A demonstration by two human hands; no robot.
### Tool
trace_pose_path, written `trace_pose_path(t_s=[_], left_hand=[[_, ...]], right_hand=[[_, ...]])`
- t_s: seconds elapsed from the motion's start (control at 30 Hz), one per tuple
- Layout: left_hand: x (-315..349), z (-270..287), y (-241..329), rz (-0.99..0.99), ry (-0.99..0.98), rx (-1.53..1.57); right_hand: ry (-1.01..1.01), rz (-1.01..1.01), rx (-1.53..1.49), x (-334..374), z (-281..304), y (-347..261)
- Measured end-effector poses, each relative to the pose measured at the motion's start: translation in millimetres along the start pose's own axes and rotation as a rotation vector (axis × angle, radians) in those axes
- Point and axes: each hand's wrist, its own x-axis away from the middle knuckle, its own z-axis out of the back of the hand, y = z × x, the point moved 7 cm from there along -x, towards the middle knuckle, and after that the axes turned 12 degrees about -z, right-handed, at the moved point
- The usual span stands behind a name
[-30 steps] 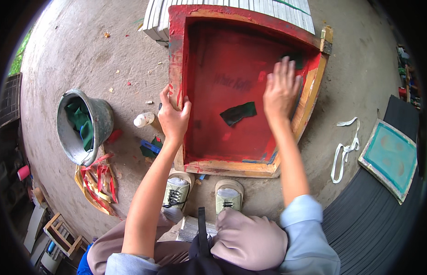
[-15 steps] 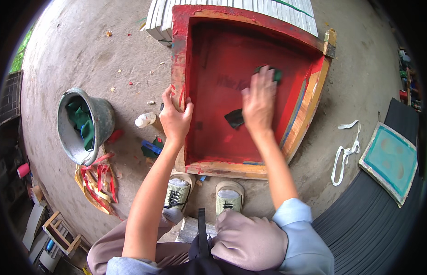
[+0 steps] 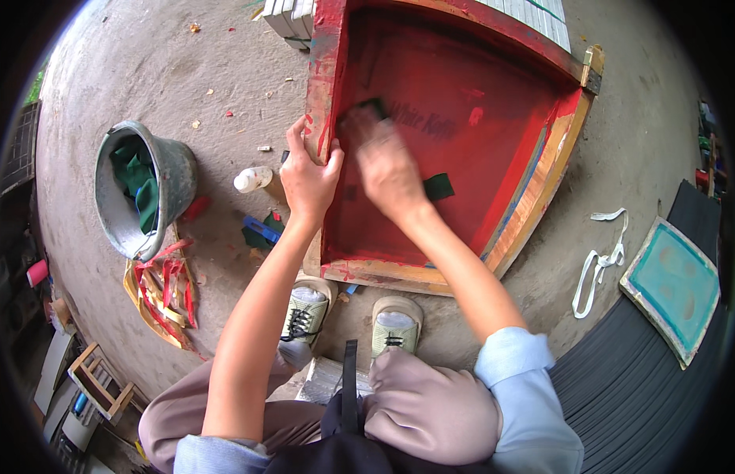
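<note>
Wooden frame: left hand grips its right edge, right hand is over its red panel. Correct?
Wrong edge: the head view shows the left hand gripping the left edge of the wooden frame; the right hand is over its red panel.

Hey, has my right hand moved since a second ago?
Yes. Judged against the red-painted frame, your right hand has gone from near its right side across to its left side, close to your left hand.

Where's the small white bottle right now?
In the head view, the bottle is on the floor, left of the red frame, between the bucket and the left hand.
</note>
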Motion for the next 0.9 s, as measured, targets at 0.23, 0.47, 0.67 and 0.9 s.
trace_pose_path(t_s=[0.23, 0.47, 0.67, 0.9], left_hand=[[-1.6, 0.0, 6.7, -0.116, 0.066, 0.019], [1.7, 3.0, -2.6, -0.057, 0.032, 0.086], [-1.4, 1.0, 7.0, -0.084, 0.029, 0.079], [1.9, 0.3, -0.3, -0.086, 0.075, 0.066]], right_hand=[[0.271, -0.182, 0.088, -62.7, 45.5, 91.6], [-0.241, 0.229, -0.151, 64.2, -10.8, -13.7], [0.192, -0.106, 0.117, -77.2, 37.4, 84.3], [-0.112, 0.066, -0.071, 31.7, -7.7, 22.2]])
